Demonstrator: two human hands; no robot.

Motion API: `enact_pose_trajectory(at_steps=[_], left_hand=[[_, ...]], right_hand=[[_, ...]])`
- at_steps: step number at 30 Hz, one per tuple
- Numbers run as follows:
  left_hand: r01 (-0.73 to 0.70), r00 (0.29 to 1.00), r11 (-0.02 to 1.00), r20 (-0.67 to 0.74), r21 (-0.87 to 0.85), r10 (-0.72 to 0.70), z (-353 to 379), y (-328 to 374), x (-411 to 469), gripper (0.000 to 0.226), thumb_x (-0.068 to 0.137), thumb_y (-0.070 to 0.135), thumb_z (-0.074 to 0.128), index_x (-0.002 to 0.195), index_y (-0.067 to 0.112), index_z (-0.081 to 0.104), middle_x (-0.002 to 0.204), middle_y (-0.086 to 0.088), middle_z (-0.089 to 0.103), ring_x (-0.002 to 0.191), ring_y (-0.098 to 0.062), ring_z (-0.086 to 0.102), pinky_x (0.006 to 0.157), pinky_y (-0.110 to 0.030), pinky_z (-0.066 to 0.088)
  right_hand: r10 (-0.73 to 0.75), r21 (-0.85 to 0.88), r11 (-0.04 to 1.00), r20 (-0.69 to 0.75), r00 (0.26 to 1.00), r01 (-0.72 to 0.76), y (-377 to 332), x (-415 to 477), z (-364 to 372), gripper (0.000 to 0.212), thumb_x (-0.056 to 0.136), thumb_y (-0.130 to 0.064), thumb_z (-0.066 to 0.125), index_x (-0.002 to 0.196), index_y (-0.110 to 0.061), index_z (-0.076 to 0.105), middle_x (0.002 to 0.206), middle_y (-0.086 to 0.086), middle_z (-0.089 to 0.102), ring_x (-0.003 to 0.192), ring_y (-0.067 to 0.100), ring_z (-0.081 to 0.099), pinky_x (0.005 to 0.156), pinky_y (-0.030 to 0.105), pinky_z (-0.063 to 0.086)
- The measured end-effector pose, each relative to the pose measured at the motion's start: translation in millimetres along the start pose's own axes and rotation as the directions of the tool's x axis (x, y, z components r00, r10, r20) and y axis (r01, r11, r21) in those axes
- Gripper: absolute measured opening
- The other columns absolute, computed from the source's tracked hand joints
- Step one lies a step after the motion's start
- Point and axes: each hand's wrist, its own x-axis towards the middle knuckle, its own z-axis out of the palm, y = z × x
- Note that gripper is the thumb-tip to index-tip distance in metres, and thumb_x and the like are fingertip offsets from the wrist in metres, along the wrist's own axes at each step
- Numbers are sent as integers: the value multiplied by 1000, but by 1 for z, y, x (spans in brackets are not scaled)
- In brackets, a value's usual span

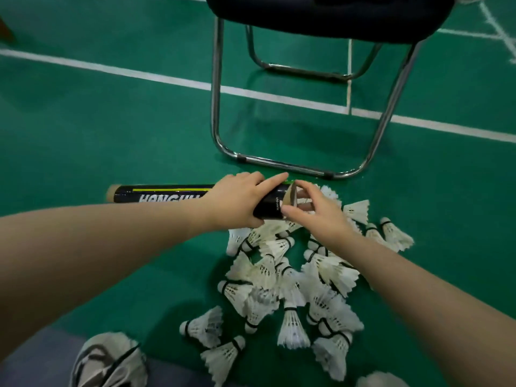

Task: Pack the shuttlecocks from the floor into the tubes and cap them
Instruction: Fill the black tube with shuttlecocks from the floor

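While left hand (240, 202) grips one tube (167, 193), right hand (318, 216) pinches one shuttlecock (304, 201); about twenty shuttlecocks (293, 325) loose.

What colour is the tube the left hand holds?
Tube: black, yellow stripe, white lettering; head view.

Left hand (237, 202), right hand (321, 216), forearms (111, 247) bare; grey trouser leg (33, 364); pale black-laced sneaker (109, 361).

One tube (167, 193); twenty-odd shuttlecocks (293, 328); one chair (215, 93)
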Motion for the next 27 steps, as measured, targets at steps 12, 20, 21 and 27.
enact_pose_trajectory(at_steps=[12,20,21,27], left_hand=[[113,986,994,126,-8,-111,56,-30,2,91,81,48,61,148,33,2,123,-1,45,110,-22,47,86,-35,40],[197,974,971,142,-137,-177,60,-39,-22,94,73,44,67,147,33,10,118,-2,49,105,-23,50,81,-35,44],[188,975,973,144,-136,-168,59,-39,-26,94,74,44,67,148,32,10,118,-2,49,105,-23,50,81,-35,44],[166,977,975,158,-144,-143,55,-40,-40,95,76,46,65,148,34,5,128,2,45,112,-20,47,88,-31,39]], right_hand=[[142,-340,932,20,990,-127,60,41,50,30,94,-42,42,115,-23,51,92,-9,59,80,11,57,66,30,45],[183,-505,844,-45,982,-181,74,30,81,30,83,-34,52,109,-21,45,100,-3,52,85,18,52,62,30,38],[149,-566,812,-29,988,-139,76,27,85,38,81,-40,54,111,-20,44,106,-2,48,94,19,49,66,30,38],[165,-687,714,-28,986,-139,73,27,89,49,84,-7,50,128,-19,30,120,8,41,84,25,49,63,34,42]])
